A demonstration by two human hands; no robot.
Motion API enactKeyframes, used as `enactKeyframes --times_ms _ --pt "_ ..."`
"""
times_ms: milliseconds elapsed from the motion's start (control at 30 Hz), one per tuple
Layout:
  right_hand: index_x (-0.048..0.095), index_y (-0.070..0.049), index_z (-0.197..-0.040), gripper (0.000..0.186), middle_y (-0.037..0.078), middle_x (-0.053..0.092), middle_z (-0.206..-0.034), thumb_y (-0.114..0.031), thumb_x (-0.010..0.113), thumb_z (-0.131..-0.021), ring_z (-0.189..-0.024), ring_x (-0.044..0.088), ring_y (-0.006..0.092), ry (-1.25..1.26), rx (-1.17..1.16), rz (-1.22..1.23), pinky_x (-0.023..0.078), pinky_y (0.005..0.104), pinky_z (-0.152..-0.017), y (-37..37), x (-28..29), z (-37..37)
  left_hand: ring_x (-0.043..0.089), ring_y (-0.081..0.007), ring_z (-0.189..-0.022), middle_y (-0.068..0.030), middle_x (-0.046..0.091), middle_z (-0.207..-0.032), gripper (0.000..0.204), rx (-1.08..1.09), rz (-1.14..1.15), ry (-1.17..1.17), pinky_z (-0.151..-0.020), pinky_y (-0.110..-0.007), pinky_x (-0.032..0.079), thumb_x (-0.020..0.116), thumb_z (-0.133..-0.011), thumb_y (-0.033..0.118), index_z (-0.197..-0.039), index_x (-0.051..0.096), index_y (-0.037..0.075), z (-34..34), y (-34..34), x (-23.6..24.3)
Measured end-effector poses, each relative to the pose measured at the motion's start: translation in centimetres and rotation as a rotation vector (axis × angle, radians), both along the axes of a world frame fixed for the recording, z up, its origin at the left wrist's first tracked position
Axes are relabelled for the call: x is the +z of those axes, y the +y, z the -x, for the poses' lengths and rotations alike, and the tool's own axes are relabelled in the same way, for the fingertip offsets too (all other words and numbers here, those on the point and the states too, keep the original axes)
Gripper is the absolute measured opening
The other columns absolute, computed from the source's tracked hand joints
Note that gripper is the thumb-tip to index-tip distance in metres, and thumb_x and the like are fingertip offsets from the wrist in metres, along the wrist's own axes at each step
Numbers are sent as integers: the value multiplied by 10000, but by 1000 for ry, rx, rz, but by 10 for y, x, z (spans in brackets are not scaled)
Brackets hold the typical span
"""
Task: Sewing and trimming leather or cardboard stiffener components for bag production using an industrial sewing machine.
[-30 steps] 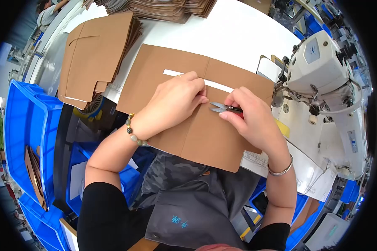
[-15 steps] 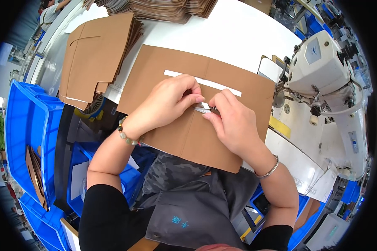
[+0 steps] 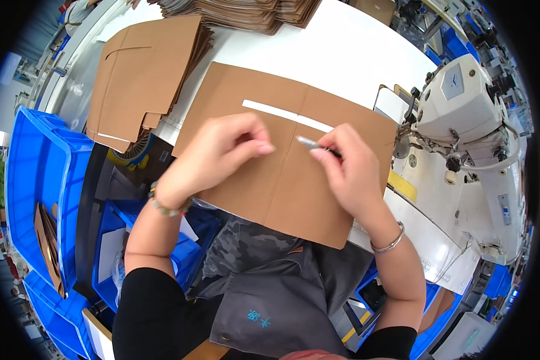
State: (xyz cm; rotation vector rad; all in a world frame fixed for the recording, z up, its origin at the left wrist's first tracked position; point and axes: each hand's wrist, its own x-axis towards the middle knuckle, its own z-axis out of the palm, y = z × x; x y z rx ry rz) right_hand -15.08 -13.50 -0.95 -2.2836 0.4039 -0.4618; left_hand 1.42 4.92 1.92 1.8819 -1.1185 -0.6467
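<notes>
A brown leather-like panel (image 3: 252, 192) lies in front of me, with a narrow white strip (image 3: 270, 111) across its upper middle and a crease running down it. My right hand (image 3: 351, 165) is over the panel's right half and grips a small tool (image 3: 309, 143) with a silver tip and dark handle, pointing left. The tool's exact kind is unclear. Over the left half, my left hand (image 3: 219, 150) has its fingers curled and thumb near the index finger; anything pinched there is too small to tell. The two hands are apart.
More brown panels (image 3: 144, 78) are stacked at the left, and another pile (image 3: 240, 15) stands at the back. A white sewing machine (image 3: 462, 102) is on the right. Blue bins (image 3: 48, 180) stand along the left side, with a yellow piece (image 3: 402, 186) by the machine.
My hands were together at the panel's middle with the silver tip between them. They have drawn apart, left hand leftward and right hand rightward with the tool.
</notes>
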Motion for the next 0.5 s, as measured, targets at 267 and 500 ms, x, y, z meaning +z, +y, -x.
enactKeyframes --times_ms 267,500 --pt "590 -39 -892 139 95 626 -837 -129 695 -882 -754 637 244 -10 -88 10 497 343 -671 -15 -4 -6 607 -64 -699 -9 674 -743 102 370 -237 271 -641 -230 500 734 -867 41 -829 656 -13 -32 151 -42" --pt "588 -19 -912 144 47 607 -828 -126 685 -912 -711 569 133 55 -88 -115 461 273 -652 -16 -3 -4 714 -145 -663 -105 745 -770 126 620 -396 43 -632 -290 558 693 -834 73 -904 744 -19 -56 182 -158"
